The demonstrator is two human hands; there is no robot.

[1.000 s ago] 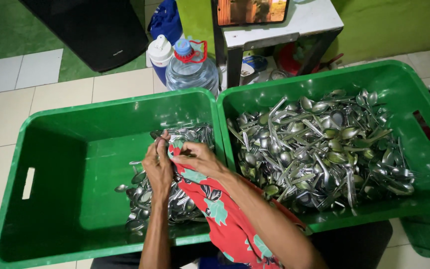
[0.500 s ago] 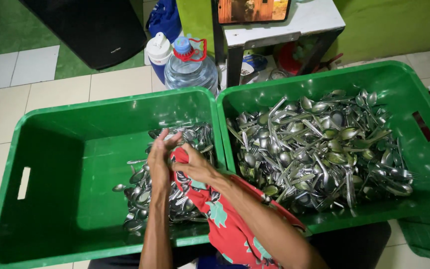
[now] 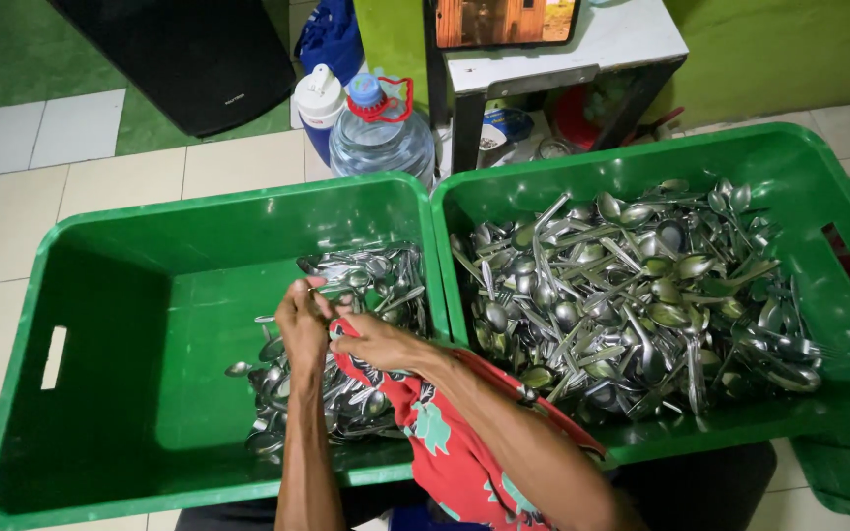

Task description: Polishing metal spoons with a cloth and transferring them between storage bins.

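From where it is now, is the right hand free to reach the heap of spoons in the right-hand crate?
Probably yes. The right hand is at the red cloth over the left crate, beside the shared wall. The right crate is open-topped and nothing covers its spoon heap. Only the cloth occupies the hand.

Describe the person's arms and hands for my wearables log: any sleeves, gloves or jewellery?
Both forearms are bare, with no sleeves showing. The left hand and right hand wear no gloves, and no ring, watch or bracelet shows on the fingers or wrists. The red floral cloth under the right arm is a loose cloth, not a sleeve.
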